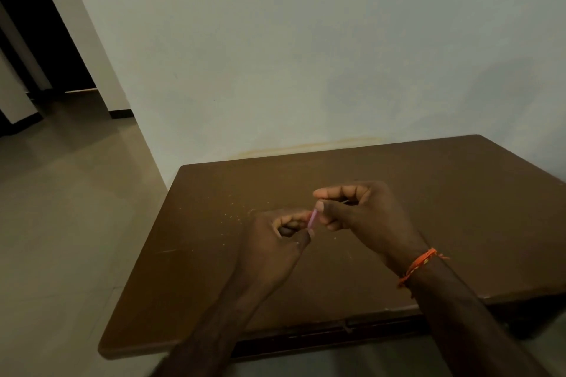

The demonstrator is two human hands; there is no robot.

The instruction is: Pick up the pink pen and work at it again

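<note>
Two hands are meeting above the brown bench (444, 193), and between them I am seeing one small pink strip (313, 218), thin and slightly blurred, too small for me to tell what it is. My view is showing the left hand (275, 242) pinching the lower end of the strip, its fingers (292, 219) curling in toward the thumb. The right hand (361, 211) is gripping the upper end, thumb tip pressing against the strip while the forefinger is reaching over just above it; the remaining fingers are folding loosely below. Both sets of fingers are clamping on the strip, which is hanging between the two thumbs, clear of the bench top as far as I can judge. An orange thread bracelet (419, 265) is circling the right wrist, well behind the fingers. Pale crumbs (235, 214) are lying scattered on the bench just left of the left fingers. Beyond the fingers, a pale wall (306, 55) is rising behind the bench, and a tiled floor (67, 208) is spreading far to the left.
</note>
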